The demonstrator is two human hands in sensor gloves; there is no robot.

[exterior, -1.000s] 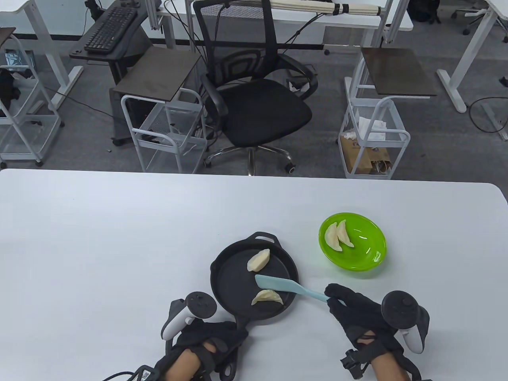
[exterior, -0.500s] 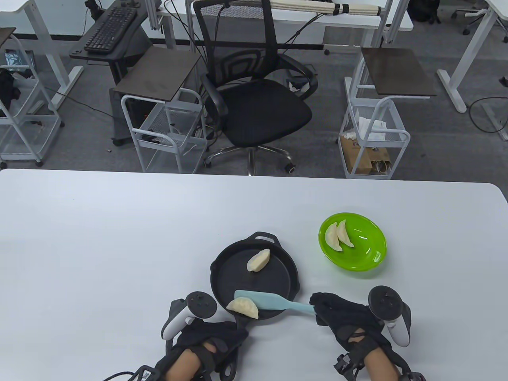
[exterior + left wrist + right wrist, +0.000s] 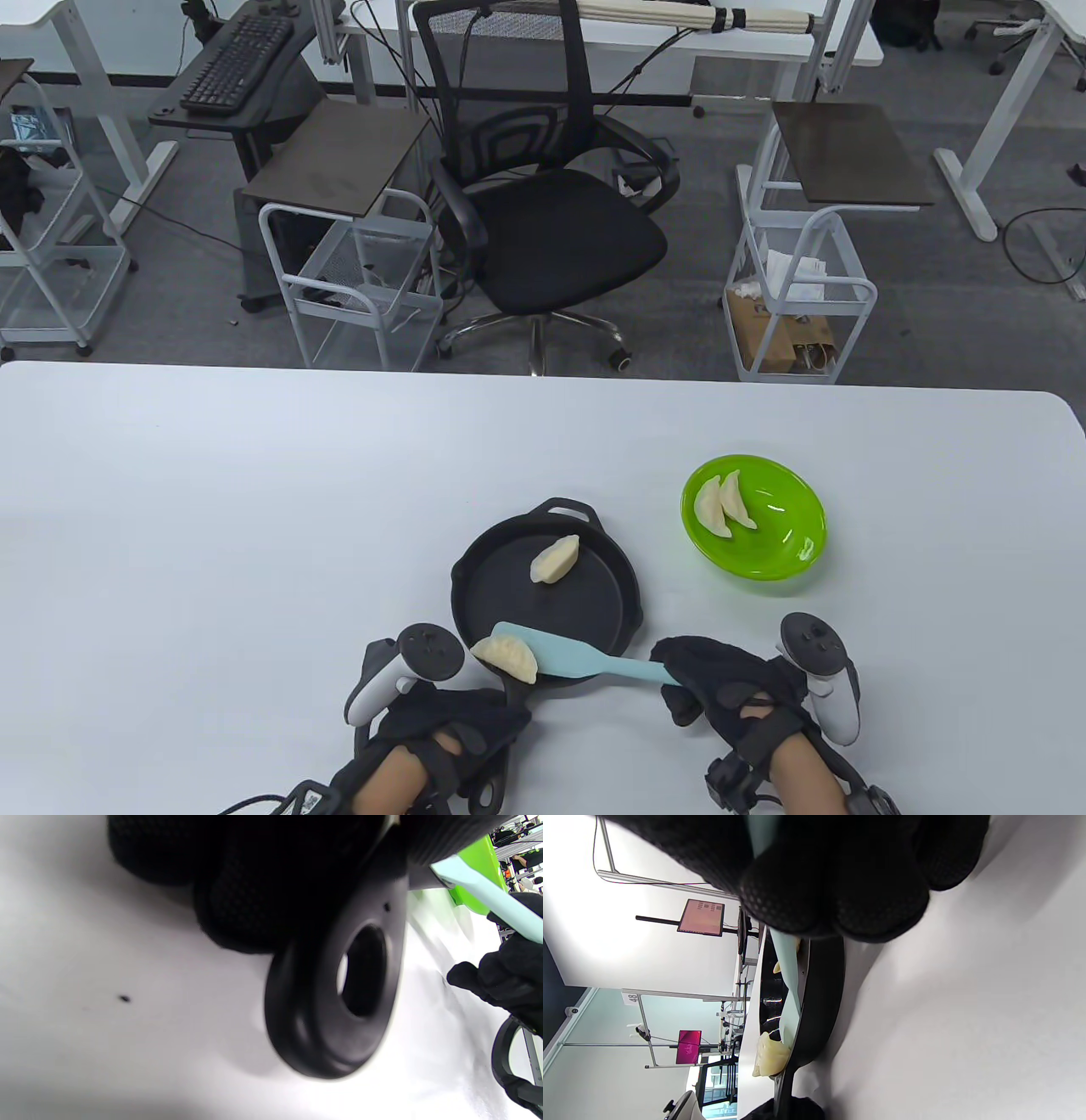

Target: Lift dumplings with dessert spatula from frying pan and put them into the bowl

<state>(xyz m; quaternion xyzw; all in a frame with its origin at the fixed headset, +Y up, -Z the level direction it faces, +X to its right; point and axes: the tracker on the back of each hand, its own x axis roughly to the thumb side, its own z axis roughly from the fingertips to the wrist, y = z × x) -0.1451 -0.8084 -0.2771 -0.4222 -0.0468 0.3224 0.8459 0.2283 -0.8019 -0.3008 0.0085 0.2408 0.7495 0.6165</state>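
Two dumplings in pan (image 3: 475,586), two in bowl (image 3: 793,543). Spatula (image 3: 585,661) lies left-right, blade left; right hand (image 3: 721,692) grips it, left hand (image 3: 450,722) probably grips pan handle.

A black round frying pan (image 3: 585,607) sits on the table. One pale crescent dumpling (image 3: 555,560) lies on the pan's far half; another dumpling (image 3: 506,656) is pushed up against the pan's near rim by the handle, touching the light-blue dessert spatula (image 3: 560,654) blade. Right of the pan, the green bowl (image 3: 789,543) holds two dumplings (image 3: 721,505).
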